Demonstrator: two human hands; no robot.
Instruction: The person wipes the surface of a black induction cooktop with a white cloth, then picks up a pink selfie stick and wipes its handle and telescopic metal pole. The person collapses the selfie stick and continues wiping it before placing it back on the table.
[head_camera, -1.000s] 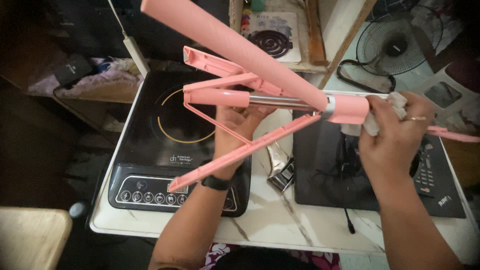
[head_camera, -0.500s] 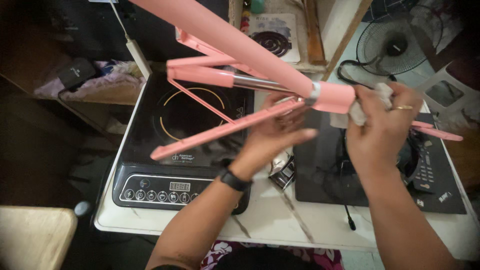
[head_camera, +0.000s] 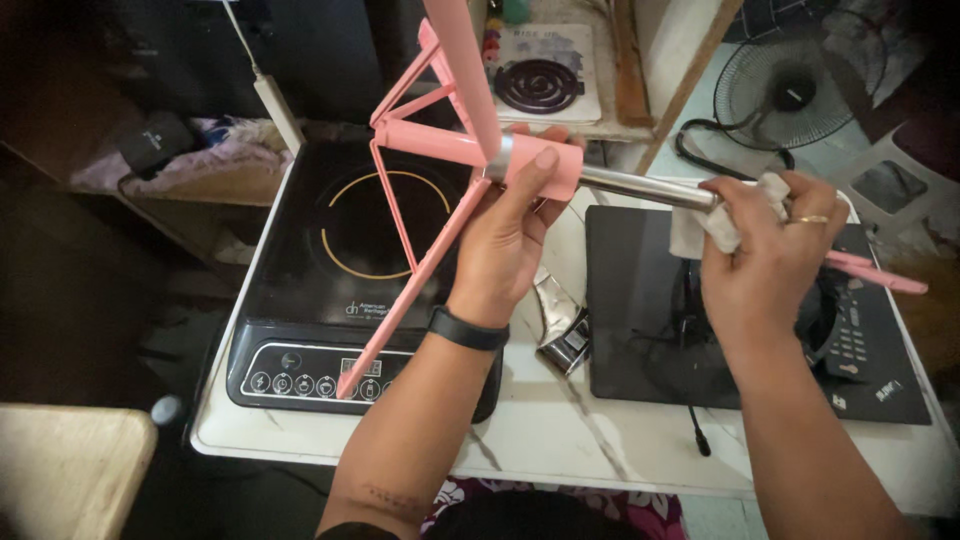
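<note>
White marble-patterned tabletop (head_camera: 560, 440): carries two cookers side by side.

Black glass induction cooker with a gold ring and a near strip of round buttons (head_camera: 330, 290): left half of the table.

Second flat black cooker (head_camera: 650, 330): right half, a thin dark cord lying across it.

Pink plastic folding tripod stand with a bare silver metal pole (head_camera: 440, 150): held in the air above both cookers. Its legs splay out to the left, one reaching down over the left cooker's button strip; the pole runs right; a pink end piece sticks out beyond the right hand.

Dark round floor fan (head_camera: 800, 70): far right, on the floor beyond the table.

Square pale box printed with a dark spiral coil (head_camera: 545, 75): far centre, on a wooden shelf.

Left hand (head_camera: 510, 240): fingers curled round the pink collar where legs meet pole; a black band sits on the wrist.

Right hand (head_camera: 770, 250): closed, pressing a crumpled white cloth (head_camera: 700, 232) around the metal pole; a ring shows on one finger.

Small crumpled silver foil wrapper (head_camera: 562, 325): on the table between the cookers, below the left hand.
</note>
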